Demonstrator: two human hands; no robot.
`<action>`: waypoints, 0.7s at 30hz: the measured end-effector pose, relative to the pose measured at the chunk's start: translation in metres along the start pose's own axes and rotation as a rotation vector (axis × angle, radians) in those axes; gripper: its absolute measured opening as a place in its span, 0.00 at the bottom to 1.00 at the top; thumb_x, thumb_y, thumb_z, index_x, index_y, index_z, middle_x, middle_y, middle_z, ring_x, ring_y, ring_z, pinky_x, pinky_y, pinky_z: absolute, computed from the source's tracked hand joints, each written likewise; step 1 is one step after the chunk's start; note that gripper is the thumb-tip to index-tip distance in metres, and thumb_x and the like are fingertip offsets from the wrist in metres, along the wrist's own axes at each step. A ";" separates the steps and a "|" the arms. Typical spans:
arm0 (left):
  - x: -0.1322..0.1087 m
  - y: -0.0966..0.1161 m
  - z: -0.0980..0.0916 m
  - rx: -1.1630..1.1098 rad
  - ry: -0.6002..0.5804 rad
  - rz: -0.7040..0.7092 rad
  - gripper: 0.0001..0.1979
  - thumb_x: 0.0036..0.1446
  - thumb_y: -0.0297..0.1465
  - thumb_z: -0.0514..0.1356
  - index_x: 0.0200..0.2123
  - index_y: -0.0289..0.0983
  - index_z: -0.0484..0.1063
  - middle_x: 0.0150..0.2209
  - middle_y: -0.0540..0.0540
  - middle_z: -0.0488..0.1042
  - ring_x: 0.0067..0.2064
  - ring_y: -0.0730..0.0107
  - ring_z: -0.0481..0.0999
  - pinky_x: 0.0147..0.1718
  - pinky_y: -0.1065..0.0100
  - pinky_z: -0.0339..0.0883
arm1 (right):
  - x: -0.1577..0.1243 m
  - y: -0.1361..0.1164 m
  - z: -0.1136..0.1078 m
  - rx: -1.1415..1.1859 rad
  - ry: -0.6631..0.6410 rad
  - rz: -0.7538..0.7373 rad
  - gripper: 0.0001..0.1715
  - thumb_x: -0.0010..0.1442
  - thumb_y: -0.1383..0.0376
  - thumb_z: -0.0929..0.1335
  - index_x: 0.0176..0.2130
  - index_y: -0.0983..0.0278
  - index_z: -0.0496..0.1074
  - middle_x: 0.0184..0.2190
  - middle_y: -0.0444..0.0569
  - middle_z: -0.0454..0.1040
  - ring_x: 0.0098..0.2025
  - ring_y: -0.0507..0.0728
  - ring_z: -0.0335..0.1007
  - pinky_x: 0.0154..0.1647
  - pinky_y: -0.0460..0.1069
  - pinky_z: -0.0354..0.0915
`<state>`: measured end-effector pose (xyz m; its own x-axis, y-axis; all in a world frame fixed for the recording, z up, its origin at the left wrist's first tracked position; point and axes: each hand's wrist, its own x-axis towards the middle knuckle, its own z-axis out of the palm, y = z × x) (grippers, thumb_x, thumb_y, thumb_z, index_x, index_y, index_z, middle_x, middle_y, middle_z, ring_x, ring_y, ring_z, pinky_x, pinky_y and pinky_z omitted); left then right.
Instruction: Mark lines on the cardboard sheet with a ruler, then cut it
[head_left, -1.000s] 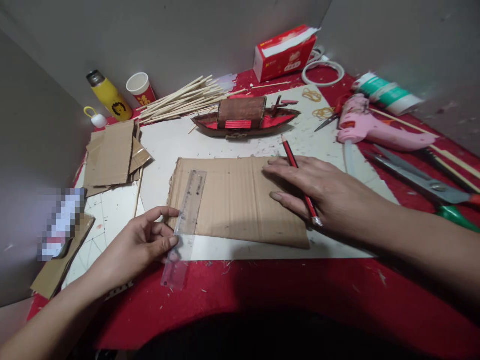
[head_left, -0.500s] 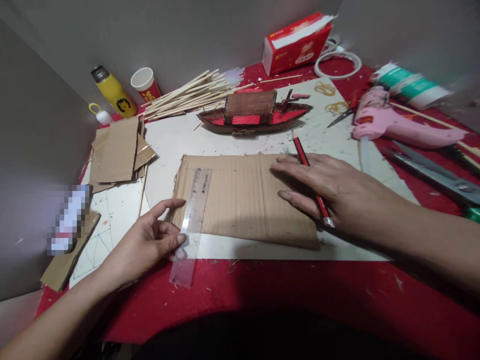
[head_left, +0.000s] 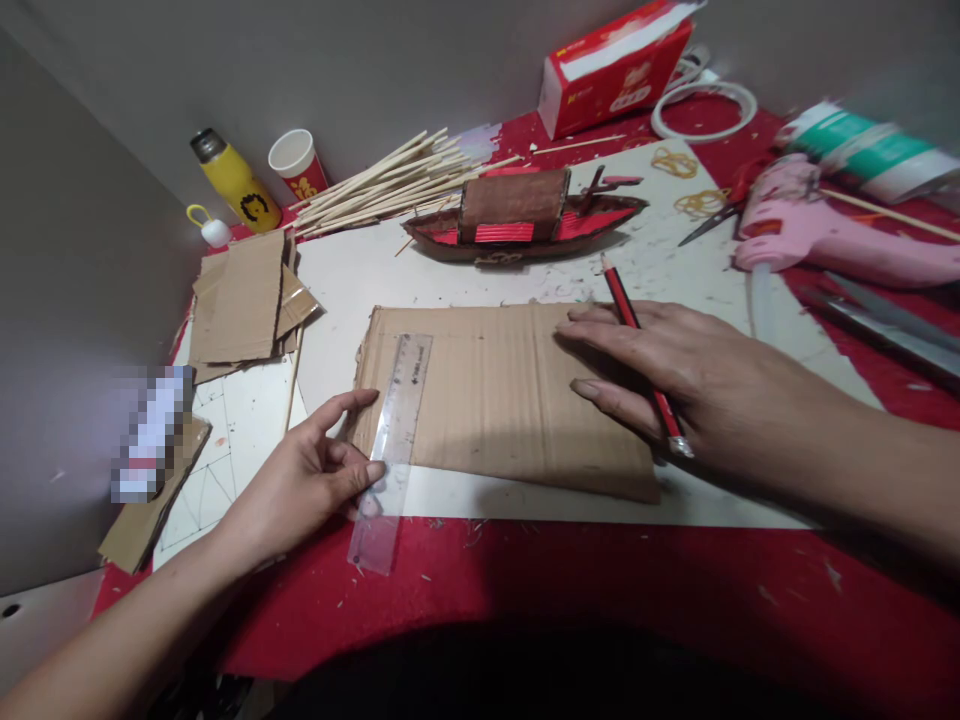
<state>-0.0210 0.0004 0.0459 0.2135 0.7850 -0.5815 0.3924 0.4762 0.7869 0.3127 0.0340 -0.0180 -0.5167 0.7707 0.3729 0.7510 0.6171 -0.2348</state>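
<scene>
A rectangular piece of corrugated cardboard (head_left: 487, 390) lies on white sheeting in front of me. Across its left part a clear plastic ruler (head_left: 405, 410) rests at a slant, its lower end reaching past the cardboard edge. My left hand (head_left: 319, 470) pinches the ruler's left edge, thumb on top and fingers partly hidden below; the index finger reaches to the cardboard. On the right side of the cardboard rests my right hand (head_left: 697, 370), palm down. A red and black pencil (head_left: 621, 298) is tucked between its fingers, tip pointing away from me.
Beyond the cardboard stands a model boat (head_left: 517, 215), with wooden sticks (head_left: 390, 185) behind it. Cardboard scraps (head_left: 238, 300) are stacked at left. At right lie a pink glue gun (head_left: 810, 235), scissors (head_left: 709, 222) and a large blade-like tool (head_left: 892, 325).
The camera view has turned slightly left, so everything appears a little further right. Both hands, the ruler and the pencil keep about the same place on the cardboard.
</scene>
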 end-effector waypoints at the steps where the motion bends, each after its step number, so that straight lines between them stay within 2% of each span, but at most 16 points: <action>1: 0.000 0.000 0.000 -0.004 0.000 0.000 0.37 0.57 0.34 0.68 0.65 0.42 0.55 0.21 0.59 0.69 0.23 0.73 0.72 0.23 0.73 0.62 | 0.000 0.000 0.000 0.001 -0.003 0.006 0.24 0.69 0.58 0.62 0.60 0.63 0.68 0.53 0.62 0.76 0.55 0.72 0.71 0.49 0.67 0.71; 8: -0.009 0.002 0.007 -0.059 0.026 0.047 0.33 0.56 0.35 0.70 0.62 0.42 0.63 0.25 0.57 0.72 0.23 0.79 0.65 0.24 0.75 0.58 | 0.001 -0.001 -0.002 0.006 -0.009 0.016 0.23 0.68 0.59 0.62 0.60 0.63 0.68 0.52 0.61 0.76 0.52 0.70 0.73 0.48 0.65 0.72; 12: -0.008 0.006 0.028 -0.183 -0.055 0.037 0.31 0.53 0.37 0.71 0.58 0.40 0.66 0.25 0.56 0.74 0.23 0.78 0.68 0.25 0.74 0.63 | 0.001 -0.005 -0.005 0.050 0.003 0.036 0.24 0.68 0.60 0.64 0.61 0.62 0.67 0.53 0.60 0.76 0.54 0.70 0.73 0.49 0.66 0.72; 16: 0.004 0.011 0.052 -0.230 -0.107 0.039 0.31 0.53 0.37 0.71 0.57 0.37 0.66 0.25 0.54 0.75 0.22 0.78 0.69 0.25 0.74 0.64 | 0.000 -0.008 -0.008 0.074 0.023 0.026 0.23 0.67 0.61 0.65 0.60 0.64 0.67 0.53 0.62 0.75 0.54 0.70 0.72 0.50 0.65 0.72; 19: 0.011 0.012 0.057 -0.105 -0.132 0.060 0.26 0.59 0.39 0.65 0.57 0.36 0.65 0.24 0.53 0.75 0.24 0.72 0.73 0.27 0.71 0.68 | 0.000 -0.008 -0.009 0.038 0.017 -0.008 0.22 0.68 0.62 0.64 0.58 0.68 0.68 0.52 0.65 0.75 0.53 0.70 0.73 0.50 0.65 0.72; 21: 0.010 0.011 0.054 0.138 -0.098 0.171 0.20 0.64 0.39 0.61 0.55 0.37 0.70 0.27 0.50 0.77 0.28 0.68 0.77 0.30 0.68 0.70 | 0.000 -0.008 -0.009 0.033 0.027 -0.039 0.22 0.68 0.62 0.64 0.58 0.68 0.67 0.51 0.65 0.76 0.54 0.70 0.73 0.50 0.65 0.72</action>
<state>0.0335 -0.0079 0.0379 0.3702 0.8044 -0.4646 0.4602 0.2756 0.8439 0.3103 0.0270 -0.0081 -0.5336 0.7416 0.4066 0.7162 0.6519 -0.2492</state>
